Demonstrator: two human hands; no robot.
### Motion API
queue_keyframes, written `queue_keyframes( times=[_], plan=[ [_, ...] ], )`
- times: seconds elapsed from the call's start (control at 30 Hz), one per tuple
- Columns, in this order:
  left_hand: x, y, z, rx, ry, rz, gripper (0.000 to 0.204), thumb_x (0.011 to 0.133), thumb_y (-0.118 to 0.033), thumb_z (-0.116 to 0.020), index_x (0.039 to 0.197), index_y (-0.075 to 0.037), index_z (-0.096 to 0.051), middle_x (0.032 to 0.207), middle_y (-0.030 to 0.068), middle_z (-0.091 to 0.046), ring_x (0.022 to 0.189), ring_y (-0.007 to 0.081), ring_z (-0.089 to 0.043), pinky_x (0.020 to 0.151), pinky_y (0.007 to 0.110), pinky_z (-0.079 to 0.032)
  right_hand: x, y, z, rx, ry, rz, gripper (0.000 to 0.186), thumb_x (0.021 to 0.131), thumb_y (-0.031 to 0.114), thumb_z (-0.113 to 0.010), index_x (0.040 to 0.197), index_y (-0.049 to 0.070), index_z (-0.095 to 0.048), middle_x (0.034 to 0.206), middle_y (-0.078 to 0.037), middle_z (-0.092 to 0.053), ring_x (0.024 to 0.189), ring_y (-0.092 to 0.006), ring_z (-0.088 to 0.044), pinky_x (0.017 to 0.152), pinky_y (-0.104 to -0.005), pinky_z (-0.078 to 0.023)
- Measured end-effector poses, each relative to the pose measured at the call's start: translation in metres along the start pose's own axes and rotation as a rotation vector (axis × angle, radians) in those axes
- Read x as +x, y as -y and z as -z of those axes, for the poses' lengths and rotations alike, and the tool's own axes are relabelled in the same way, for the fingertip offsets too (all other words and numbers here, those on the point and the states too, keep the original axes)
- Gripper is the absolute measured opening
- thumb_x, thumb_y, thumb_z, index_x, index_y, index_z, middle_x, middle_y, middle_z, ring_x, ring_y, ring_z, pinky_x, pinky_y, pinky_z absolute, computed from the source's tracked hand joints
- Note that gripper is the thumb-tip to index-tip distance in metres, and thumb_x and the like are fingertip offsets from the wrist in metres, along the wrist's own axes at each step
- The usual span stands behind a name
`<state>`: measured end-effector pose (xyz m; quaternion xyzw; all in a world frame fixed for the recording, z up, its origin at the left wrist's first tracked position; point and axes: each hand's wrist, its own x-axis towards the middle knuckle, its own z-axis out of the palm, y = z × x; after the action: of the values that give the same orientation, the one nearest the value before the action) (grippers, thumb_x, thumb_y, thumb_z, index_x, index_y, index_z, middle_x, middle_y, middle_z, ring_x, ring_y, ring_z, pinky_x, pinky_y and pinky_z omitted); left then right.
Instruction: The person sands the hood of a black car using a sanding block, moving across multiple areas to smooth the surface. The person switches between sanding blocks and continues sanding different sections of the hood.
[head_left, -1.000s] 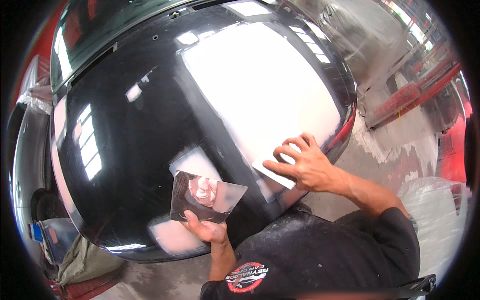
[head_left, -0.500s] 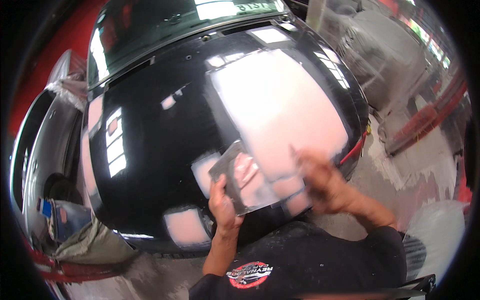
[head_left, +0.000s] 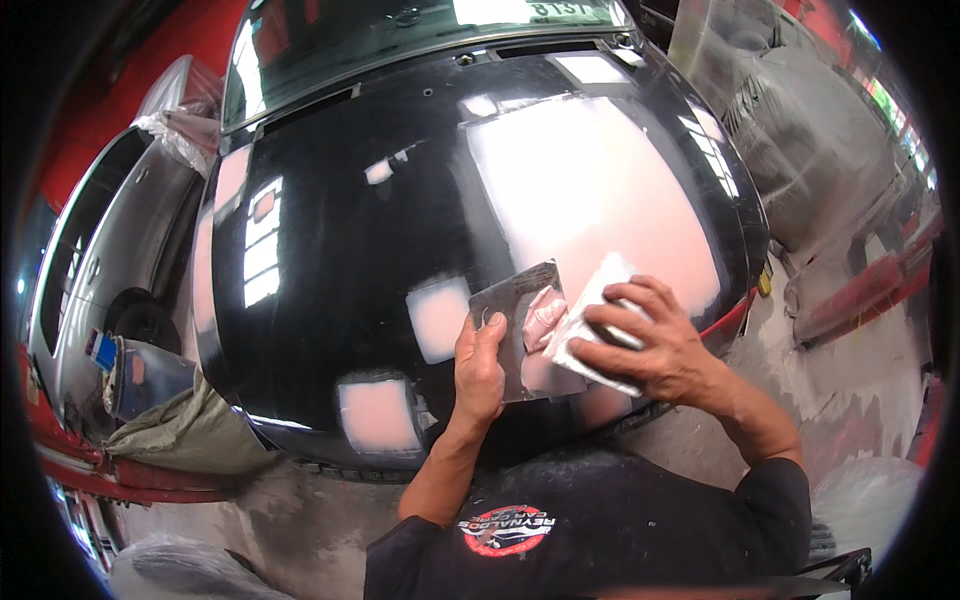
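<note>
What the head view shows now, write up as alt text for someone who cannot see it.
A person's left hand holds a thin plate bearing pink paste, and the right hand holds a white spreader right by the paste, over a black car hood with pale pink patches. A silvery car stands at left.

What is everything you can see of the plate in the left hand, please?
The plate is flat, thin, four-cornered and smeared grey; whether metal or plastic, I cannot tell. A mound of pink paste sits on its right part. The left hand grips its left edge, thumb on its face. Held over the hood, it is partly hidden by the white spreader in the right hand; contact is unclear.
</note>
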<state>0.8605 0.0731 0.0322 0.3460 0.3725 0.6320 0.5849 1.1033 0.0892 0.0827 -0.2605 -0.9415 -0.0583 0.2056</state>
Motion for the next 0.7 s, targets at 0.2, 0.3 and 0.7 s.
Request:
queue_keyframes(
  times=[0.2, 0.3, 0.7],
  plan=[
    [-0.01, 0.009, -0.022, 0.211, -0.063, -0.245, 0.035, 0.101, -0.018, -0.047, 0.13, 0.002, -0.053, 0.118, 0.0119, -0.063, 0.108, 0.0185, -0.058, 0.098, 0.033, -0.044, 0.011, 0.027, -0.017, 0.064, 0.038, -0.102, 0.064, 0.071, 0.028, -0.078, 0.133, 0.031, -0.06, 0.128, -0.006, -0.055, 0.118, -0.03, -0.05, 0.1, -0.0497, -0.034],
    [-0.01, 0.007, -0.017, 0.289, -0.264, -0.277, 0.036, 0.101, -0.018, -0.048, 0.13, 0.002, -0.053, 0.122, 0.014, -0.061, 0.112, 0.0221, -0.057, 0.1, 0.034, -0.044, 0.005, 0.031, -0.012, 0.11, 0.15, -0.056, 0.071, 0.066, 0.022, -0.08, 0.134, 0.028, -0.059, 0.125, -0.007, -0.056, 0.112, -0.0296, -0.053, 0.096, -0.0515, -0.037],
    [-0.039, 0.045, 0.046, 0.027, -0.488, -0.442, 0.047, 0.095, -0.023, -0.046, 0.13, 0.009, -0.05, 0.126, 0.0201, -0.059, 0.115, 0.029, -0.058, 0.101, 0.039, -0.046, 0.16, -0.212, -0.02, 0.053, 0.112, -0.296, 0.067, 0.081, -0.01, -0.047, 0.137, 0.022, -0.061, 0.134, -0.012, -0.06, 0.126, -0.0304, -0.053, 0.104, -0.0414, -0.044]
  ],
)
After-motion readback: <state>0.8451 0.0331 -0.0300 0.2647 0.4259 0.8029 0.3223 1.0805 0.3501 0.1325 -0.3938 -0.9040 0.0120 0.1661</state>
